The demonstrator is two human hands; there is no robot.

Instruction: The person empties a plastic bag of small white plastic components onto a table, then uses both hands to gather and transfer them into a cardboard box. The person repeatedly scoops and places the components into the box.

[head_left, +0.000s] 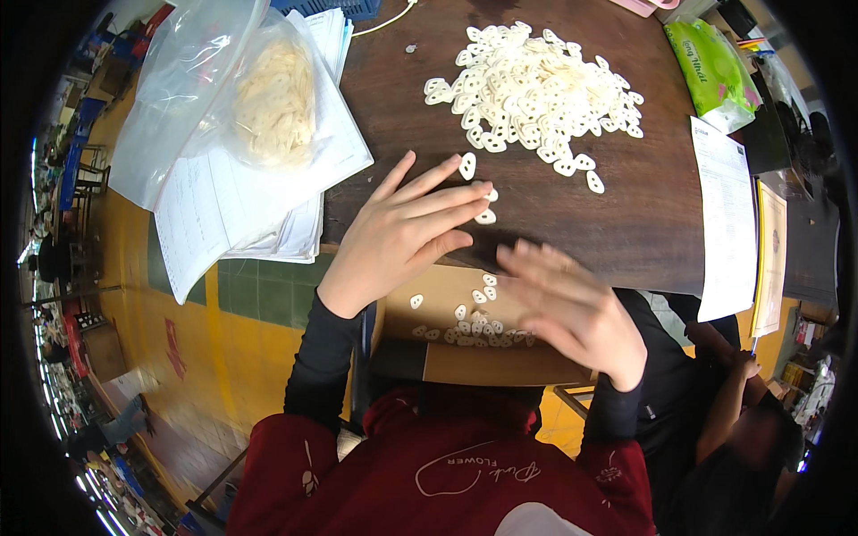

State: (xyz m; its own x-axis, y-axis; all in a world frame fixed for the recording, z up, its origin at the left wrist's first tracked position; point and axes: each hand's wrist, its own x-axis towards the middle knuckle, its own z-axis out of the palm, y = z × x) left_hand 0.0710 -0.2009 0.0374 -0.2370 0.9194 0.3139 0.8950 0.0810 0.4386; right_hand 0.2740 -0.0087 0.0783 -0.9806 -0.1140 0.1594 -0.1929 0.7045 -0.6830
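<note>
My left hand (393, 228) lies palm down over the near edge of the brown table, fingers stretched out and slightly spread. Under and beside its fingertips are a few small cream-coloured flat pieces with holes (467, 166). My right hand (576, 308) hovers over the right side of an open cardboard box (500, 364) below the table edge; it is blurred, but its fingers look extended with the thumb apart, and nothing shows in them. Several loose pieces (483, 330) lie inside the box. Farther back on the table sits a large heap of the same pieces (536, 85).
At the left, a clear plastic bag (275, 103) of pale pieces rests on stacked papers (241, 210). A green tissue pack (710, 71) and a printed sheet (724, 219) lie along the right edge. Another person (742, 429) is close by at the lower right.
</note>
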